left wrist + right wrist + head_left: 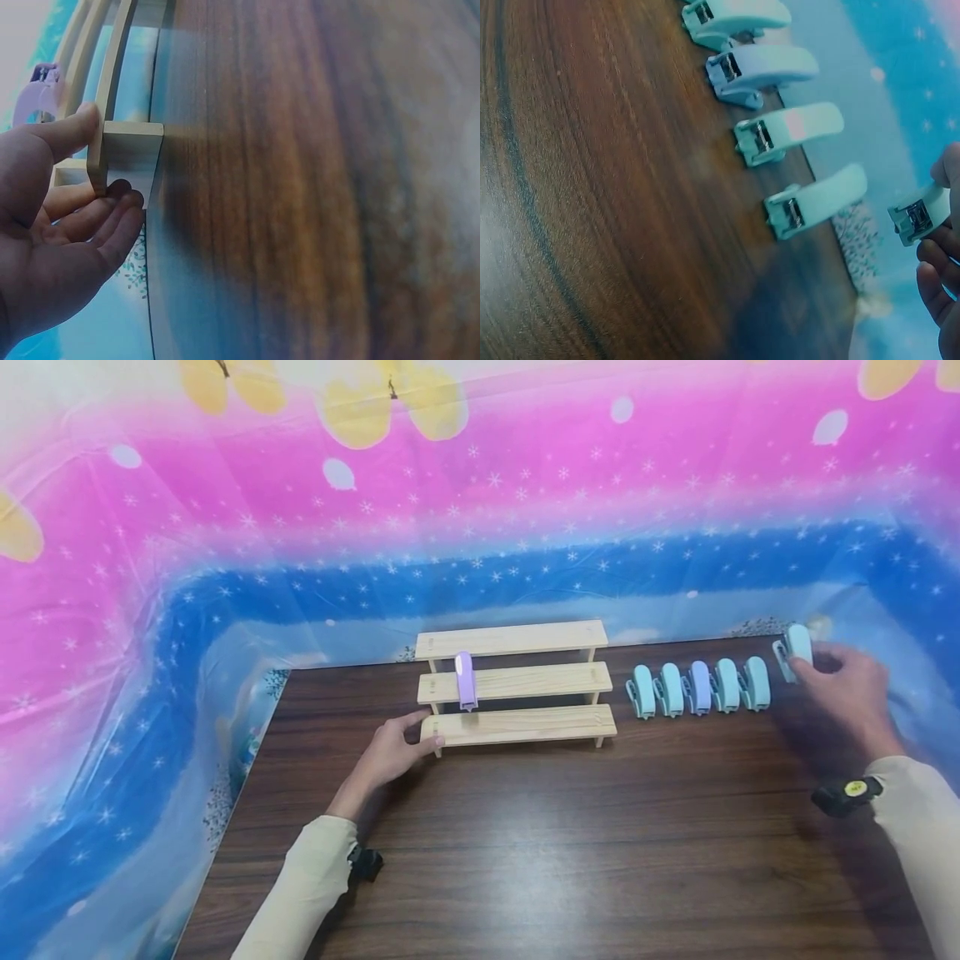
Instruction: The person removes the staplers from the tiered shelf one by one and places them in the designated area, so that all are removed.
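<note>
A three-tiered pale wooden display rack (525,727) stands on the table. My left hand (390,750) pinches the left end of its lowest step, thumb above and fingers beneath. In the left wrist view the purple plastic spring clip (37,99) shows beyond the thumb; in the head view the purple clip (466,681) is upright at the left of the middle step. At the far right, my right hand (847,685) holds a mint-green clip (799,643) above the table's back edge. Its metal spring faces the right wrist view, where the held clip (919,216) is partly covered by fingers.
Right of the rack, several clips stand in a row: mint-green ones (642,692) with one lavender clip (699,687) in the middle. The dark wood table (570,852) meets a pink and blue patterned cloth (480,568) along its back and left sides.
</note>
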{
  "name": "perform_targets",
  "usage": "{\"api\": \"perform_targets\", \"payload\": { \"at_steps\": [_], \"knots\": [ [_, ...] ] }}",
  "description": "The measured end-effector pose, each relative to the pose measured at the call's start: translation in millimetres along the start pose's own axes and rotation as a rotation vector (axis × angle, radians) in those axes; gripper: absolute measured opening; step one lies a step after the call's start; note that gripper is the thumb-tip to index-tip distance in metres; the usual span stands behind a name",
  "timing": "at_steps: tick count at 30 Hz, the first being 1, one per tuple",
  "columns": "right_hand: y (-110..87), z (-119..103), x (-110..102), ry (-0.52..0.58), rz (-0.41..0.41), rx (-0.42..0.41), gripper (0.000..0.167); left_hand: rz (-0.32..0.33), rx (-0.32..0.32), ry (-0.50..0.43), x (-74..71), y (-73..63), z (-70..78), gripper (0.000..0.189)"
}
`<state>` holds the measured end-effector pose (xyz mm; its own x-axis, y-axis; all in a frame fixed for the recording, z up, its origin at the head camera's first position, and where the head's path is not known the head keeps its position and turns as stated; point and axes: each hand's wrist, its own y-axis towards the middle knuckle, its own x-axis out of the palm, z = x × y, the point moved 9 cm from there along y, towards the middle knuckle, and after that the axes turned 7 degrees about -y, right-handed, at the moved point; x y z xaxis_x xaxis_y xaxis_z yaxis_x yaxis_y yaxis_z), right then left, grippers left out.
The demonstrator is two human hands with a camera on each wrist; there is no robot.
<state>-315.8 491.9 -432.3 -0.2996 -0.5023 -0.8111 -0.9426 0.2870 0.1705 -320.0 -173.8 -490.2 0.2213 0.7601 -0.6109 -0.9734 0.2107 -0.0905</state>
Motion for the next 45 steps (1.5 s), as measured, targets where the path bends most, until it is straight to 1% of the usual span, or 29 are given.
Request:
{"api": "perform_targets", "payload": {
  "at_steps": [4,11,13,16,18,20,23,30,36,41,45],
  "knots": [
    [-0.1,12,6,-0.010,-0.010,0.004,0.067,0.000,0.006,-0.002,0.3,0.5,-0.6,0.069],
    [-1.5,28,15,-0.053,0.013,-0.006,0.065,0.000,0.005,0.000,0.4,-0.2,-1.0,0.069],
    [-1.8,31,18,-0.064,0.020,0.004,0.066,0.001,0.006,0.001,0.4,-0.3,-1.0,0.069],
    [-2.4,35,22,-0.068,0.006,0.023,0.070,0.004,0.005,0.001,0.5,-0.4,-1.3,0.069],
    [-2.8,38,27,-0.062,-0.024,0.044,0.074,0.005,0.002,-0.001,0.4,-0.7,-1.4,0.069],
    [-3.1,40,32,-0.051,-0.052,0.058,0.078,0.006,-0.002,-0.002,0.3,-1.0,-1.5,0.069],
    [-2.8,42,37,-0.044,-0.069,0.070,0.080,0.004,-0.004,0.001,0.3,-0.7,-1.6,0.069],
    [0.1,46,44,-0.040,-0.067,0.063,0.079,0.001,-0.002,0.001,-0.3,-0.6,0.0,0.069],
    [-0.2,49,48,-0.050,-0.060,0.056,0.076,0.000,-0.009,0.001,0.9,0.2,-1.4,0.069],
    [0.3,52,50,-0.044,-0.073,0.078,0.077,0.004,-0.009,0.001,0.6,2.1,-3.3,0.069],
    [0.2,56,51,-0.020,-0.098,0.104,0.081,0.004,-0.002,0.002,0.0,2.2,-4.7,0.069]
  ]
}}
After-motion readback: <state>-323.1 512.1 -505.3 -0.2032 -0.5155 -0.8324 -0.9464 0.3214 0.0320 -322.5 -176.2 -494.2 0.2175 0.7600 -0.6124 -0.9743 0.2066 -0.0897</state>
